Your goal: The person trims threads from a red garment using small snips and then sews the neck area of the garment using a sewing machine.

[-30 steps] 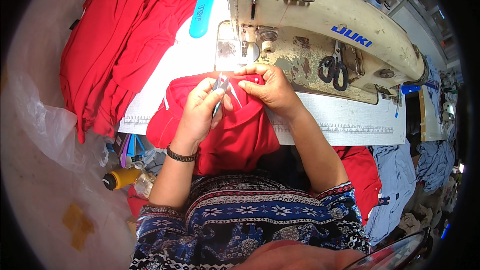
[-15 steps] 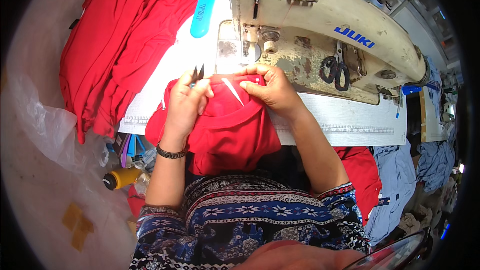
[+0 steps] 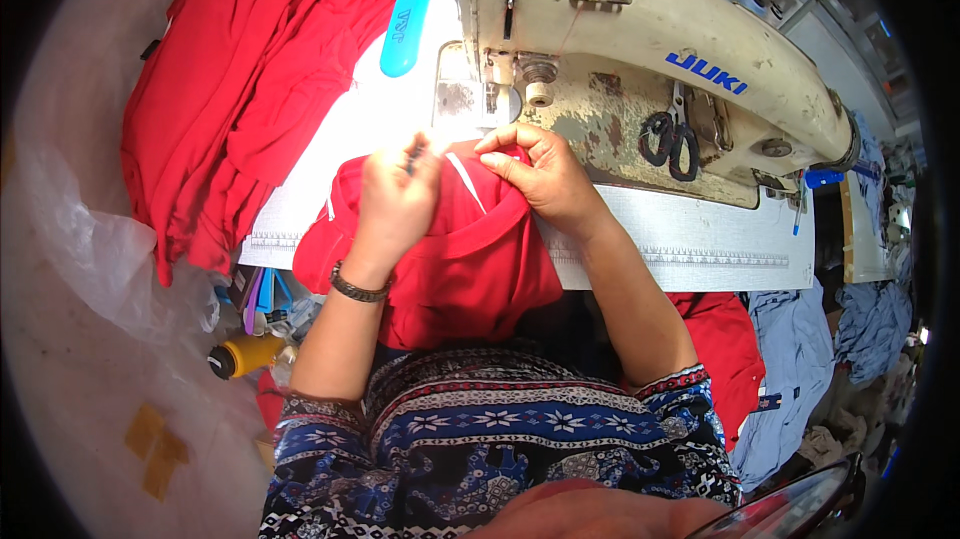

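A red garment (image 3: pixel 460 269) hangs over the near edge of the sewing table, its top edge gathered in front of the sewing machine (image 3: pixel 640 29). At that edge my right hand (image 3: pixel 545 174) pinches the fabric between thumb and fingers. My left hand (image 3: pixel 400 194) is raised over the garment's left part, its fingers closed and smeared by motion. It holds thread snips, now mostly hidden; only a dark bit shows among the fingers. A narrow white strip (image 3: pixel 467 182) lies on the red cloth between my hands.
Black-handled scissors (image 3: pixel 672 144) rest on the machine bed. A blue tag (image 3: pixel 405 27) hangs left of the machine head. Red garments (image 3: pixel 240 89) are heaped at the far left. A ruler strip (image 3: pixel 690 257) runs along the white table's near edge. A yellow bottle (image 3: pixel 245 355) lies lower left.
My left hand has moved right, toward my right hand, and turned so the snips' dark blades no longer stand out. My right hand keeps its pinch on the garment.
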The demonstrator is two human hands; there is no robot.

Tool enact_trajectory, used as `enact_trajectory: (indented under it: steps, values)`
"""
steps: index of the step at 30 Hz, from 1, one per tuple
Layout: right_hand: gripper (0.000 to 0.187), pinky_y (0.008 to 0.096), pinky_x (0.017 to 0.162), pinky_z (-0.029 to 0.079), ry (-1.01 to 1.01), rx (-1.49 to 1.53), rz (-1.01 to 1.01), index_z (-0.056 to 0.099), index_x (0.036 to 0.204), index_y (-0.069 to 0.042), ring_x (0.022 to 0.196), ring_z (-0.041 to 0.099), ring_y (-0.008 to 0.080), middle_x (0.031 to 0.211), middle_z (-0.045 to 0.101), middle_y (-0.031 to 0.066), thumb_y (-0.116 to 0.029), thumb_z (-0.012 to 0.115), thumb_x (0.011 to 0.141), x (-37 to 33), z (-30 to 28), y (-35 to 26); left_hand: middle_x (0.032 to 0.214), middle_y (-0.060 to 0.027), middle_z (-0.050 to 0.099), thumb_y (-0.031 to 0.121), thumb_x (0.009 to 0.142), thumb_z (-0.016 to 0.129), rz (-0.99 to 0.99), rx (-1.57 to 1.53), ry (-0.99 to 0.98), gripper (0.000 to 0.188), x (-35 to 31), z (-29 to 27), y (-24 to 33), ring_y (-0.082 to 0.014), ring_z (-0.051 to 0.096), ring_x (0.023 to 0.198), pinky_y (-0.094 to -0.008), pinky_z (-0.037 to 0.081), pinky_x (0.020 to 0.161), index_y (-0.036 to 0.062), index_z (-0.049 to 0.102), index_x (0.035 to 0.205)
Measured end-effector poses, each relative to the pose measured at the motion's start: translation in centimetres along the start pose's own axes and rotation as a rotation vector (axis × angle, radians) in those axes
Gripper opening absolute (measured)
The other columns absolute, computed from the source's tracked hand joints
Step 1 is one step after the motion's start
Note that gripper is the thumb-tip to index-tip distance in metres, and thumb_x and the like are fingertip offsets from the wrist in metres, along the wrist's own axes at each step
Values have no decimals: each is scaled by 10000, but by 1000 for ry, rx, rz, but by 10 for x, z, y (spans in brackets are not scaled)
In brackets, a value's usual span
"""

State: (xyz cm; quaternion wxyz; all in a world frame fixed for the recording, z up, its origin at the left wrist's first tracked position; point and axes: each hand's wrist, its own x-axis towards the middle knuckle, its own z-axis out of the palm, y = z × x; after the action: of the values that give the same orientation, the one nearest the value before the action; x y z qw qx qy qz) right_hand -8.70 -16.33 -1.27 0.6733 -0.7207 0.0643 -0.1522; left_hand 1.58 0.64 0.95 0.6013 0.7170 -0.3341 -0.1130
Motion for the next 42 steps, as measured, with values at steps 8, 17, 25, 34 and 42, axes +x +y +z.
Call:
enact_trajectory:
  steps: [8, 17, 25, 34, 42]
  values:
    - [175, 236, 805, 504, -35, 166, 120, 686, 1041, 7, 868, 617, 71, 957, 691, 27, -91, 675, 896, -4, 0, -11, 856, -106, 610, 60, 862, 681, 165, 427, 38, 287, -11, -26, 21, -216, 618, 746, -306, 489, 652, 4, 568, 1120]
    - [231, 224, 792, 522, -93, 310, 212, 657, 1097, 27, 862, 634, 75, 977, 695, 50, -43, 680, 878, -3, -3, -13, 955, -112, 692, 67, 786, 753, 265, 513, -94, 313, -16, -15, 19, -236, 653, 843, -321, 507, 732, 51, 705, 1095]
    - [244, 231, 840, 522, -86, 303, 201, 652, 1106, 45, 914, 647, 95, 1019, 699, 75, -43, 686, 880, -3, -1, -16, 984, -111, 718, 10, 776, 741, 295, 500, -129, 285, -9, -8, 17, -249, 694, 868, -325, 539, 754, 45, 717, 1057]
    - [253, 228, 833, 523, -85, 271, 212, 652, 1112, 45, 913, 647, 93, 1020, 699, 71, -46, 692, 879, -4, -2, -16, 1000, -133, 719, -24, 787, 722, 251, 417, -147, 276, -8, -5, 11, -232, 702, 887, -309, 542, 776, 28, 717, 1058]
    - [238, 220, 802, 514, -90, 230, 209, 657, 1102, 28, 871, 630, 79, 993, 691, 50, -52, 683, 880, -4, -1, -16, 907, -39, 714, 26, 855, 702, -7, 3, 103, 221, -10, -16, 1, -64, 608, 834, -234, 485, 742, 1, 716, 1074]
